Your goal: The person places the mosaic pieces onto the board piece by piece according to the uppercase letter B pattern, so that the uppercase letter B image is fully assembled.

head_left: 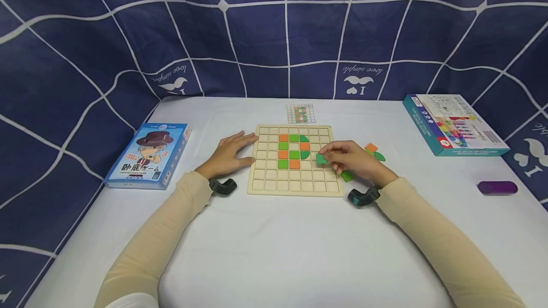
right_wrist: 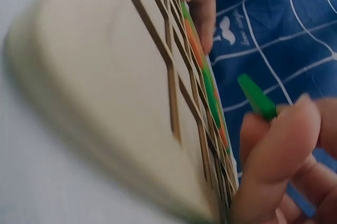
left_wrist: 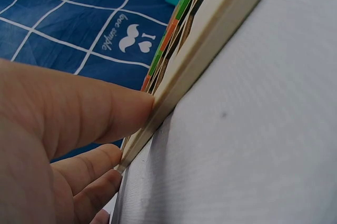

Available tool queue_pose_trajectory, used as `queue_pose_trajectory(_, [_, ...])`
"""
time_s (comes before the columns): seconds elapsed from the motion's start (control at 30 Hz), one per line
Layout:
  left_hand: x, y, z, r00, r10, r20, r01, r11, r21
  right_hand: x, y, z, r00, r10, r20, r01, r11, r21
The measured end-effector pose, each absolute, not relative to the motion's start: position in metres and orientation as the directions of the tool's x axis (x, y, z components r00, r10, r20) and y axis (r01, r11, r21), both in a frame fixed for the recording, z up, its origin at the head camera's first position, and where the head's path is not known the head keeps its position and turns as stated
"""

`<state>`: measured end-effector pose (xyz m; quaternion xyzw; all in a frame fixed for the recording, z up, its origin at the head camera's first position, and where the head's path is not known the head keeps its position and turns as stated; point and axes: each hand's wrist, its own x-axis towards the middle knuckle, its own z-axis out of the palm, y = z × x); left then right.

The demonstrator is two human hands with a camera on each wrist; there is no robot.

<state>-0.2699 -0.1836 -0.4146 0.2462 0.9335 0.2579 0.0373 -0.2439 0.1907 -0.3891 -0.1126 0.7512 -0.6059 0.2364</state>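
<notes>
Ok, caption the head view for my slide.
Right hand's fingers pinch a green piece over the wooden grid board; the left hand's fingers touch its edge.

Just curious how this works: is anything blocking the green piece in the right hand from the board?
Nothing visible does: the right hand pinches the green piece over the board, with a clear gap beneath it.

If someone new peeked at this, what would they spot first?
Probably the wooden grid board in the middle of the table, with bright orange and green pieces in it. Over its right side, the right hand pinches a green piece. Behind hangs a dark blue cloth with white lines.
</notes>
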Motion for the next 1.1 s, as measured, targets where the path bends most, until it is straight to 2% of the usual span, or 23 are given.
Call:
queue_pose_trajectory(0.23, [-0.271,-0.184,-0.415,-0.876,0.478,0.058,0.440,0.747,0.499,-0.241,0.170,-0.388,-0.883,-0.409,-0.229,0.139,0.239,-0.961])
queue_pose_trajectory(0.67, [-0.270,-0.184,-0.415,-0.875,0.479,0.061,0.442,0.744,0.500,-0.236,0.148,-0.383,-0.900,-0.394,-0.186,-0.010,0.446,-0.895])
queue_pose_trajectory(1.1, [-0.269,-0.184,-0.413,-0.874,0.481,0.063,0.445,0.743,0.500,-0.237,0.141,-0.384,-0.902,-0.379,-0.204,-0.044,0.553,-0.832])
